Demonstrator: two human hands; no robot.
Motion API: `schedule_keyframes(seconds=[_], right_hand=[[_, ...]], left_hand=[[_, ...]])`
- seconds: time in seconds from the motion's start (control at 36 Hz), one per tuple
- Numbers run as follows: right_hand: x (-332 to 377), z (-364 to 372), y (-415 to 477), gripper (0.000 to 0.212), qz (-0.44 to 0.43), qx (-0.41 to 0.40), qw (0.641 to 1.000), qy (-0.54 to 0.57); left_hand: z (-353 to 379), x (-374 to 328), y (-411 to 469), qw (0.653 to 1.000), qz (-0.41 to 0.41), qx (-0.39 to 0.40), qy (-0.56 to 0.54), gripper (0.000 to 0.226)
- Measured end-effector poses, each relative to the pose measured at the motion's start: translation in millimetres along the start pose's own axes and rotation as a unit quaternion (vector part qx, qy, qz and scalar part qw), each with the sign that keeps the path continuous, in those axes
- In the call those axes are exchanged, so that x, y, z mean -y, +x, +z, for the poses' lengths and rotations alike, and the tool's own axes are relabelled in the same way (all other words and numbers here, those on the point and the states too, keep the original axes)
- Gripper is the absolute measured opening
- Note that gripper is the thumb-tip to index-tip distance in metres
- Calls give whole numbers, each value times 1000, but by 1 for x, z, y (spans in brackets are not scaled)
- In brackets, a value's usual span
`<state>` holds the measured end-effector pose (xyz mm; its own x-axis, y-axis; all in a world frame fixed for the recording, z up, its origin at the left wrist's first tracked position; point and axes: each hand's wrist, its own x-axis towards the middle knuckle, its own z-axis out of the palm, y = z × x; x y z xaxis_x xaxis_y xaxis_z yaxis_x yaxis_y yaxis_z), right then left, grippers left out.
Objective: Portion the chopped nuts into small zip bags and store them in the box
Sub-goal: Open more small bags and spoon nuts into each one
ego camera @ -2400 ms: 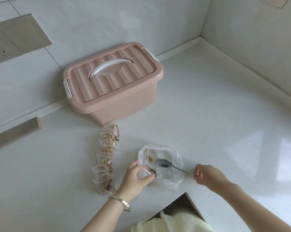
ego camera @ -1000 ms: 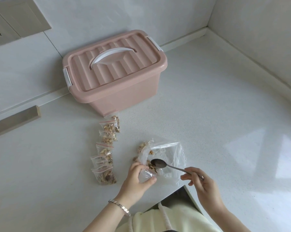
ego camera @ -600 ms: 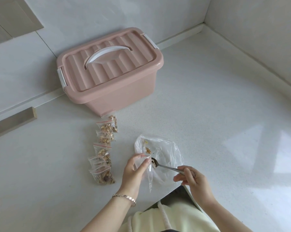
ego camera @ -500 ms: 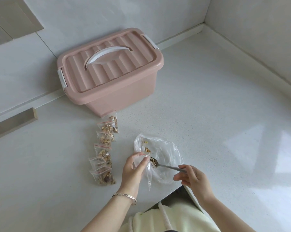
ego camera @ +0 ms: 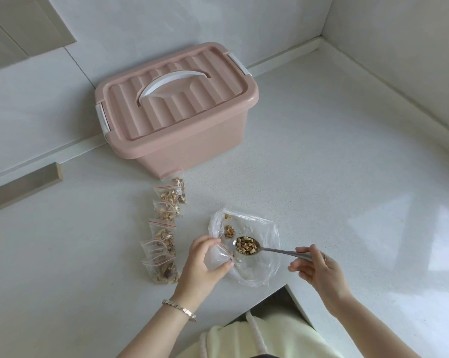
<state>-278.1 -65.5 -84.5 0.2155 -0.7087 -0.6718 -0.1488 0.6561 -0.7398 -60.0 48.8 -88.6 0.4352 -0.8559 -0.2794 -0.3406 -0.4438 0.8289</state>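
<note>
— So, how far along is the portioning?

— Well past halfway, I'd judge. A row of filled small bags lies on the counter, at nine o'clock from the large clear bag. They overlap, so I make it about six. Only a few scraps of nut lie in the large bag, besides the heap of chopped nuts on the spoon.

— And the hands?

— The left hand pinches a small zip bag near its mouth, thumb and fingers curled round it; it looks empty. The right hand grips the spoon's handle from three o'clock. The loaded bowl is level, just beside the bag's opening.

— What's left?

— Tip this spoonful in, seal it, perhaps one more scoop. Storing isn't begun: the pink box sits at eleven o'clock with its lid on, and every bag is outside it.
</note>
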Motion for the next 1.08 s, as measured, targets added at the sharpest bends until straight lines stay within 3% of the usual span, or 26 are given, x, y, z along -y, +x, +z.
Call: schedule_keyframes(seconds=[0.19, 0.5, 0.61, 0.69, 0.75, 0.81, 0.89, 0.97, 1.08], right_hand=[[44, 1, -8, 38, -107, -7, 993, -55], [90, 39, -35, 39, -206, 53, 948, -235], [88, 55, -50, 32, -260, 74, 905, -328], [84, 64, -62, 28, -324, 106, 850, -402], [81, 65, -63, 40, -399, 103, 798, -439], [79, 60, -61, 49, -452, 97, 772, -437], [83, 50, -59, 45, -449, 62, 807, -378], [79, 38, -49, 24, -372, 16, 873, -314], [53, 24, -22, 27, -277, -28, 923, -266]], left_hand=[[-7, 0, -4, 990, 70, -41, 115, 59], [-7, -14, -6, 995, 65, -16, 71, 60], [-6, -16, -8, 996, 54, -22, 62, 61], [-5, -15, -10, 998, 44, -32, 44, 58], [-5, -14, -10, 998, 40, -38, 37, 56], [-5, -12, -11, 998, 33, -41, 31, 57], [-4, -7, -10, 999, 17, -44, 5, 54], [-2, -1, -8, 998, -9, -53, -20, 50], [1, 0, -6, 995, -45, -45, -80, 48]])
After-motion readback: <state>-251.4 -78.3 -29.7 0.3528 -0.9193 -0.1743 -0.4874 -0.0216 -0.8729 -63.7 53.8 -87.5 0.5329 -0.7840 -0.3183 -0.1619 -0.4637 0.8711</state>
